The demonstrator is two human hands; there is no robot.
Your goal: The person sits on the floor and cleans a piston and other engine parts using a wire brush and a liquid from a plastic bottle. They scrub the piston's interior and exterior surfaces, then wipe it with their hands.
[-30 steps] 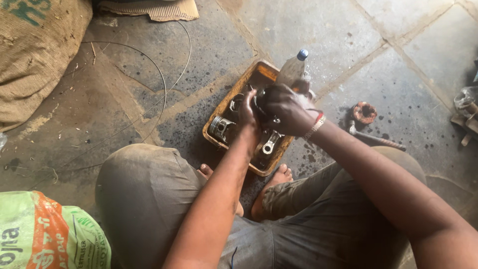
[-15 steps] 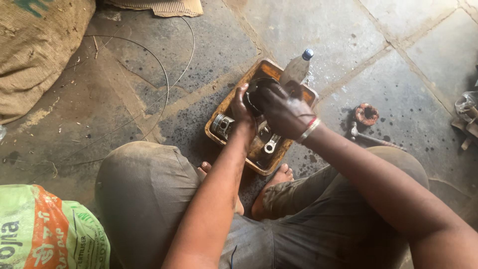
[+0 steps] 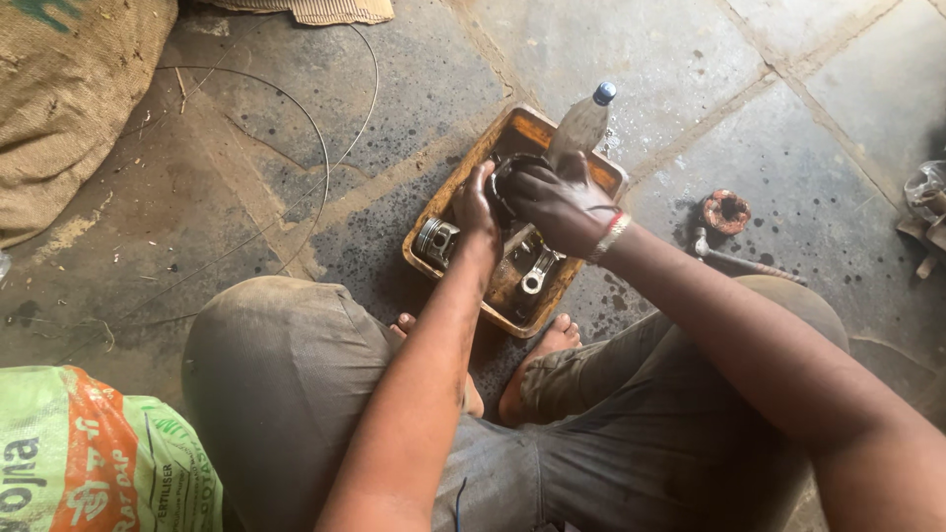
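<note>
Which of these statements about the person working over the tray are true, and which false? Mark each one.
1. Both hands, left hand and right hand, hold a dark round part over the tray. True.
2. The plastic bottle lies flat on the floor. False: it stands tilted at the tray's far end.
3. A piston lies in the tray. True.
4. The burlap sack sits inside the tray. False: it lies on the floor, far left.
</note>
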